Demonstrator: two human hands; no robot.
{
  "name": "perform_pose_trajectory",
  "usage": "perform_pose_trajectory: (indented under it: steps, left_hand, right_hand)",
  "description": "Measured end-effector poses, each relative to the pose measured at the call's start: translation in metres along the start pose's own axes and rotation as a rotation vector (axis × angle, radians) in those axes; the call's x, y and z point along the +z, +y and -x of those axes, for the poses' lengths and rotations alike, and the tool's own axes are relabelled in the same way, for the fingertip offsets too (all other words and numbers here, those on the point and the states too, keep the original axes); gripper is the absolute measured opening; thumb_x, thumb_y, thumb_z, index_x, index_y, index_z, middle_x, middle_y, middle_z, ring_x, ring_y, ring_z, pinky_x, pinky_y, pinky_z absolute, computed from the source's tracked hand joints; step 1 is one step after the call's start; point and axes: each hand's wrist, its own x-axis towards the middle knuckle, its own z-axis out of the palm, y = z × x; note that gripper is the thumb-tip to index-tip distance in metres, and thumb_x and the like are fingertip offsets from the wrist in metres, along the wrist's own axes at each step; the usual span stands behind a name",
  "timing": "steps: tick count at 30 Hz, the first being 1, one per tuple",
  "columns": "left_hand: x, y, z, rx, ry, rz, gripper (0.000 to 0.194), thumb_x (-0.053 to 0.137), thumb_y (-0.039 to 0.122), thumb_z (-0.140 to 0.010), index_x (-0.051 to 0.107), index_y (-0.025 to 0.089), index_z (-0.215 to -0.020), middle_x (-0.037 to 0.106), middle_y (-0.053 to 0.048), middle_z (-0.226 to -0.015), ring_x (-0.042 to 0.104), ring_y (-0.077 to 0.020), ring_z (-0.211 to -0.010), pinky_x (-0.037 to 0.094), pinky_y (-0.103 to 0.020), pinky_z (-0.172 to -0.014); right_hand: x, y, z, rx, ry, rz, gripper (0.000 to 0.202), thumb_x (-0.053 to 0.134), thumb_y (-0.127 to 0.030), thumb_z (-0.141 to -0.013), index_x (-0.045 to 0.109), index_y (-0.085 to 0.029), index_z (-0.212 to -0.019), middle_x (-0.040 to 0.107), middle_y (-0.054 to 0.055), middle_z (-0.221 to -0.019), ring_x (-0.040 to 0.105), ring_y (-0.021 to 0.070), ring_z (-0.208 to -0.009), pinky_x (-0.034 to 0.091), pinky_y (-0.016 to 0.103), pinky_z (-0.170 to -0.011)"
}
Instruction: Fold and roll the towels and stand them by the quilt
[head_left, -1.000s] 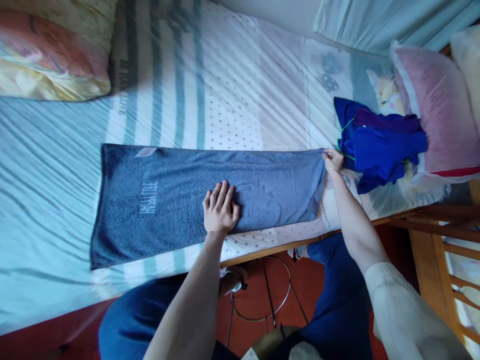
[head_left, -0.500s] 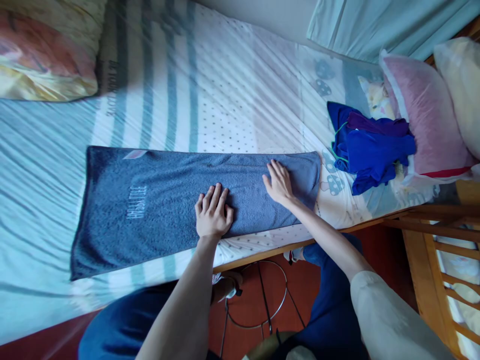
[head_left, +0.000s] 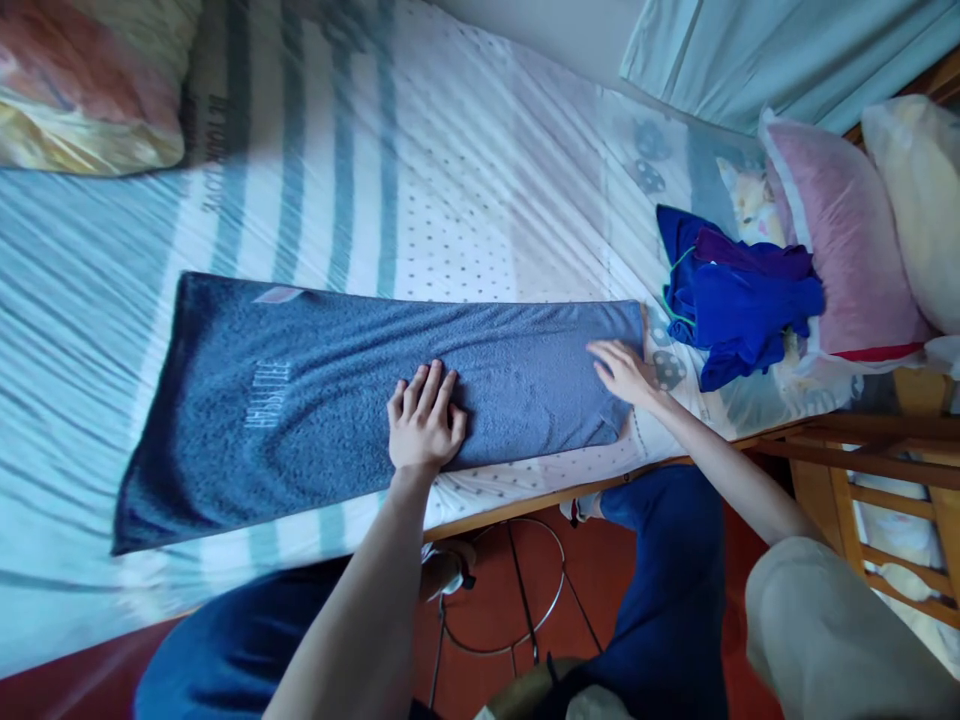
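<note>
- Grip released on both sides in the head view: the left grip (head_left: 425,425) lies palm-down at mid-frame, fingers spread, while the right grip (head_left: 626,375), right of center, reaches its loosely extended fingers over one end.
- Beneath them, a gray-blue towel (head_left: 337,430) stretches lengthwise along the bed (head_left: 465,160), from lower left to right of center.
- Curved creases run from left of center toward the upper right; a sideways push by the flat left palm could deepen them or skew the cloth.
- Below, the towel's lower edge runs near the bed's front rim, so a pull toward the bottom of the frame could drag it over.
- At right, blue clothing (head_left: 757,305) lies just beyond the towel's end, where a wide right-hand sweep might disturb it.
- Hidden from the lens: the cloth beneath the left palm and the towel's underside.
- Hard to judge: whether the right fingertips touch the fabric. Pale lettering (head_left: 268,395), left of center, reads poorly.
- Cut off: a cushion (head_left: 82,110), upper left.
</note>
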Motion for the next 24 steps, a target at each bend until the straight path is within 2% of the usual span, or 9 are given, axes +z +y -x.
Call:
perform_pose_trajectory:
  steps: [2, 4, 7, 11, 13, 15, 17, 19, 24]
  left_hand:
    - [0.0, -0.001, 0.0, 0.0, -0.002, 0.009, 0.066, 0.05, 0.035, -0.09, 0.05, 0.024, -0.155, 0.045, -0.009, -0.162, 0.035, -0.0329, -0.154, 0.017, -0.058, -0.129]
    - [0.0, -0.001, 0.001, -0.004, -0.007, 0.018, 0.066, 0.05, 0.034, -0.09, 0.05, 0.024, -0.155, 0.044, -0.01, -0.163, 0.034, -0.0336, -0.154, 0.016, -0.059, -0.129]
    - [-0.001, 0.0, 0.001, -0.008, -0.023, 0.028, 0.066, 0.051, 0.035, -0.09, 0.051, 0.023, -0.154, 0.043, -0.011, -0.164, 0.033, -0.0348, -0.155, 0.015, -0.06, -0.129]
    - [-0.001, 0.0, 0.001, -0.012, -0.024, 0.034, 0.065, 0.052, 0.034, -0.09, 0.052, 0.022, -0.153, 0.043, -0.012, -0.163, 0.033, -0.0356, -0.154, 0.015, -0.061, -0.129]
    - [-0.001, 0.001, 0.001, -0.017, -0.022, 0.044, 0.065, 0.053, 0.034, -0.089, 0.052, 0.022, -0.153, 0.043, -0.012, -0.163, 0.033, -0.036, -0.154, 0.015, -0.061, -0.129]
    - [-0.001, 0.001, 0.001, -0.018, -0.025, 0.051, 0.065, 0.054, 0.034, -0.089, 0.052, 0.022, -0.153, 0.044, -0.013, -0.163, 0.033, -0.0364, -0.154, 0.014, -0.061, -0.129]
    - [0.0, 0.001, 0.001, -0.013, -0.021, 0.04, 0.065, 0.054, 0.034, -0.089, 0.053, 0.02, -0.152, 0.044, -0.014, -0.162, 0.034, -0.0366, -0.154, 0.014, -0.061, -0.129]
    - [0.001, 0.001, 0.001, -0.008, -0.005, 0.015, 0.064, 0.054, 0.034, -0.089, 0.055, 0.02, -0.151, 0.046, -0.014, -0.161, 0.035, -0.0361, -0.153, 0.015, -0.06, -0.128]
    - [0.001, 0.001, 0.002, 0.005, 0.015, -0.028, 0.063, 0.054, 0.033, -0.088, 0.056, 0.021, -0.15, 0.047, -0.013, -0.16, 0.038, -0.0348, -0.152, 0.019, -0.058, -0.127]
  right_hand:
    - [-0.001, -0.016, 0.032, -0.106, -0.142, -0.036, 0.039, 0.043, -0.024, -0.104, 0.069, -0.024, -0.133, 0.068, 0.008, -0.133, 0.062, 0.0204, -0.123, 0.049, 0.039, -0.11]
    - [-0.005, -0.019, 0.061, -0.095, -0.223, -0.053, 0.036, 0.043, -0.025, -0.104, 0.074, -0.023, -0.122, 0.072, 0.007, -0.121, 0.066, 0.0201, -0.112, 0.052, 0.035, -0.101]
    - [-0.017, -0.004, 0.088, 0.053, -0.293, -0.07, 0.032, 0.045, -0.024, -0.104, 0.077, -0.022, -0.108, 0.075, 0.005, -0.104, 0.069, 0.018, -0.093, 0.053, 0.028, -0.084]
    - [-0.027, 0.017, 0.103, 0.316, -0.417, -0.01, 0.025, 0.054, -0.024, -0.1, 0.075, -0.019, -0.089, 0.071, 0.002, -0.074, 0.066, 0.0175, -0.071, 0.048, 0.025, -0.069]
    - [-0.023, 0.014, 0.103, 0.421, -0.321, 0.067, 0.024, 0.054, -0.025, -0.1, 0.075, -0.019, -0.089, 0.073, 0.005, -0.081, 0.068, 0.0196, -0.075, 0.05, 0.027, -0.071]
    - [-0.011, 0.002, 0.096, 0.442, -0.103, 0.113, 0.027, 0.049, -0.026, -0.102, 0.075, -0.019, -0.101, 0.075, 0.011, -0.102, 0.07, 0.0234, -0.093, 0.053, 0.032, -0.084]
    - [0.005, -0.009, 0.08, 0.366, 0.087, 0.093, 0.035, 0.043, -0.03, -0.104, 0.071, -0.018, -0.122, 0.069, 0.015, -0.129, 0.065, 0.0266, -0.119, 0.05, 0.038, -0.104]
    - [0.02, -0.01, 0.058, 0.278, 0.171, 0.03, 0.046, 0.039, -0.034, -0.105, 0.06, -0.015, -0.142, 0.057, 0.016, -0.15, 0.05, 0.0269, -0.142, 0.04, 0.041, -0.12]
    - [0.039, 0.035, 0.001, 0.385, 0.251, -0.066, 0.061, 0.027, -0.04, -0.108, 0.039, -0.011, -0.16, 0.037, 0.014, -0.167, 0.025, 0.025, -0.159, 0.021, 0.048, -0.131]
